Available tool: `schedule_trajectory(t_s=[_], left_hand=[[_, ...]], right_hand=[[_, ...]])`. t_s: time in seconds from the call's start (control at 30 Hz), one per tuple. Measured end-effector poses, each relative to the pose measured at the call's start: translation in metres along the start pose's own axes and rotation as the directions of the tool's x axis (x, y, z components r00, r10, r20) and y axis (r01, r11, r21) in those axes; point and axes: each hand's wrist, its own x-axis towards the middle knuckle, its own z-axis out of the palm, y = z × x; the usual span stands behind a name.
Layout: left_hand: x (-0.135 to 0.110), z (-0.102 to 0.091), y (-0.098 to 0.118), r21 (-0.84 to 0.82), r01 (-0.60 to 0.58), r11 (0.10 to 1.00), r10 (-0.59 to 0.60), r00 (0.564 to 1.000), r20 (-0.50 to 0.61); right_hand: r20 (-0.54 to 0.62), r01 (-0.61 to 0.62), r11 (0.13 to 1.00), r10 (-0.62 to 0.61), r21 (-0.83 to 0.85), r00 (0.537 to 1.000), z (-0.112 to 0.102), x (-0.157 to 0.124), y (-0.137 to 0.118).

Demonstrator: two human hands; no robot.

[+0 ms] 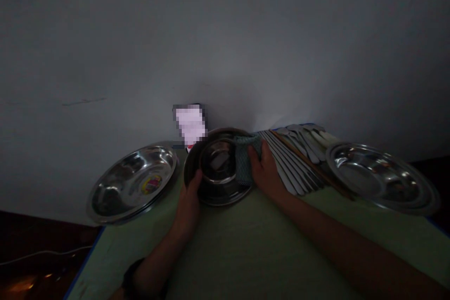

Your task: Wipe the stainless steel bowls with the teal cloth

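Note:
A shiny metal dish (pixel 225 195) is tilted up over the middle of the table, its round inner face towards me. My left hand (pixel 191 197) grips its lower left rim, thumb over the edge and the other fingers hidden behind. On the right side of the dish, my right hand (pixel 263 166) is closed round a folded blue-green cloth (pixel 244 161), which presses against the rim and inner wall. To the left lies a stack of metal dishes (pixel 123 192), the top one with a yellow and red sticker (pixel 152 184).
Right of my hands lie several metal chopsticks (pixel 284 164), a brown stick (pixel 302 157) and several spoons (pixel 305 143). Another metal dish (pixel 376 173) rests at the far right. A phone-like bright screen (pixel 191 124) leans by the wall (pixel 225 47). The green table (pixel 239 253) has blue edges.

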Motion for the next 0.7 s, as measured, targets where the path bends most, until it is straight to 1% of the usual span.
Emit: schedule_trajectory(t_s=[0.1, 0.13, 0.17, 0.2, 0.27, 0.33, 0.37, 0.4, 0.47, 0.57, 0.63, 0.7], left_hand=[[-0.004, -0.001, 0.003, 0.181, 0.106, 0.978, -0.108, 0.994, 0.005], [-0.006, 0.000, 0.005, 0.233, 0.115, 0.966, -0.124, 0.992, 0.025], [-0.009, 0.000, 0.006, 0.271, 0.101, 0.957, -0.122, 0.991, 0.061], [-0.011, 0.002, 0.007, 0.299, 0.065, 0.952, -0.103, 0.988, 0.114], [-0.014, 0.005, 0.008, 0.323, -0.048, 0.945, -0.028, 0.974, 0.226], [-0.015, 0.007, 0.009, 0.317, -0.142, 0.938, 0.047, 0.956, 0.290], [-0.015, 0.008, 0.009, 0.311, -0.165, 0.936, 0.067, 0.950, 0.305], [-0.014, 0.008, 0.008, 0.302, -0.169, 0.938, 0.071, 0.948, 0.309], [-0.012, 0.006, 0.008, 0.270, -0.134, 0.954, 0.052, 0.955, 0.291], [-0.007, 0.001, 0.006, 0.188, -0.094, 0.978, 0.052, 0.975, 0.216], [-0.006, -0.002, 0.007, 0.155, -0.141, 0.978, 0.114, 0.978, 0.173], [-0.007, -0.002, 0.009, 0.140, -0.225, 0.964, 0.206, 0.969, 0.138]], right_hand=[[0.007, -0.054, 0.997, 0.055, -0.049, 0.998, 0.002, 0.000, 0.003], [0.014, -0.082, 0.993, 0.083, -0.090, 0.996, 0.003, 0.000, 0.005], [0.018, -0.106, 0.985, 0.109, -0.133, 0.994, 0.004, 0.000, 0.007], [0.019, -0.124, 0.978, 0.129, -0.171, 0.991, 0.005, -0.001, 0.009], [0.021, -0.136, 0.968, 0.143, -0.211, 0.989, 0.005, 0.000, 0.012], [0.022, -0.136, 0.968, 0.144, -0.209, 0.989, 0.004, 0.000, 0.014], [0.020, -0.132, 0.971, 0.139, -0.200, 0.990, 0.004, 0.001, 0.015], [0.021, -0.124, 0.974, 0.130, -0.190, 0.991, 0.003, 0.001, 0.015], [0.020, -0.105, 0.980, 0.109, -0.168, 0.994, 0.002, 0.002, 0.014], [0.026, -0.076, 0.987, 0.081, -0.142, 0.996, 0.002, 0.002, 0.012], [0.040, -0.058, 0.990, 0.063, -0.130, 0.997, 0.002, 0.002, 0.010], [0.051, -0.042, 0.993, 0.048, -0.113, 0.998, 0.001, 0.002, 0.008]])
